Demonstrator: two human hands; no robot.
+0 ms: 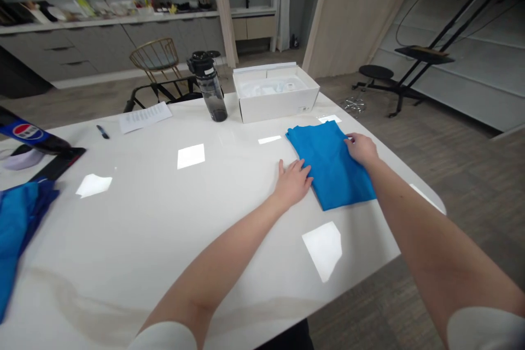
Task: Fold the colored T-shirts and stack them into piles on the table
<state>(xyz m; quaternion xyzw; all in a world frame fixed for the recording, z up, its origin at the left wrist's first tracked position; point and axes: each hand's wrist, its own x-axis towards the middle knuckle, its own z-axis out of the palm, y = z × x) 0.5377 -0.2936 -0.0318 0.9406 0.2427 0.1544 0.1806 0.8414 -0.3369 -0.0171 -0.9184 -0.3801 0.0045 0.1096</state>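
A folded blue cloth (334, 167) lies flat on the right part of the white table (238, 197); whether it is a garment does not show. Along its left edge rests my left hand (292, 183), fingers spread and fingertips touching the fabric. My right hand (361, 149) is at the upper right edge, with thumb and fingers pinched on the cloth there. Part of the cloth's right side is hidden behind my right wrist and forearm.
Behind the cloth stand an open white box (279, 104) and a dark bottle (211, 90). A paper sheet (145, 117) and a pen (102, 132) lie farther left. At the left edge are a Pepsi bottle (33, 134) and more blue fabric (16, 219). The table's right edge is close.
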